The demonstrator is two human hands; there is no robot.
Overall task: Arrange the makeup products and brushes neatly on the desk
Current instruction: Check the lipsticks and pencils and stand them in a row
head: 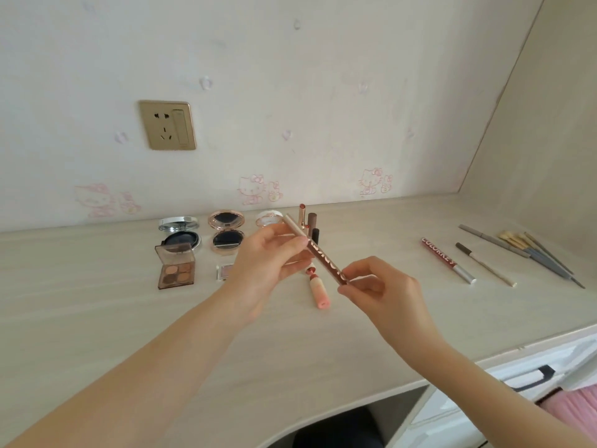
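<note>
- Head view: the pen [323, 258] is off the surface [97, 302]. It slants in the air between both hands, just over the pink tube [319, 291] and in front of the standing lipsticks [311, 221].
- Risk: only fingertips hold it, one pinch at each end. A slip would likely drop it onto the pink tube or against the lipsticks, which stand close together and look easy to topple.
- Risk: if the hands pull apart, the pale cap could come off and leave a loose part to roll.
- Risk: the pen is round, so if set down carelessly it may roll out of line. The row it seems to belong to, with the red pen [447, 260] and the brushes [533, 253], lies well to the right, so a long carry is probably needed.
- Left hand [271, 257]: narrow, fingers curled, pinching the upper pale end between thumb and fingertips.
- Right hand [381, 286]: narrow, pinching the lower brown end between thumb and forefinger, with the other fingers curled loosely below.
- Compacts [226, 232] lie to the left, apart from both hands.
</note>
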